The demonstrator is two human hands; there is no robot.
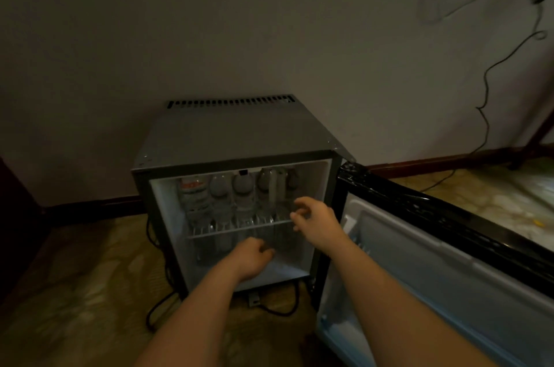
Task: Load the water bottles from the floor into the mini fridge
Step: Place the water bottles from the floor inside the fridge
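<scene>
Reaching into the open mini fridge (230, 132) at the centre of the frame, we had both hands inside the cabinet. Our right hand (316, 218) sat at the right end of the wire shelf (239, 230), its grip loosely spread and pinching nothing we could see. Our left hand (250, 258) was curled low in the bottom compartment; whether it held a bottle we could not tell. A row of water bottles (227, 195) already stood upright on the upper shelf, and dim shapes below suggested more. No bottles showed on the floor (90, 291), so we judged the loading nearly finished, with the door (449, 246) at right left to close.
</scene>
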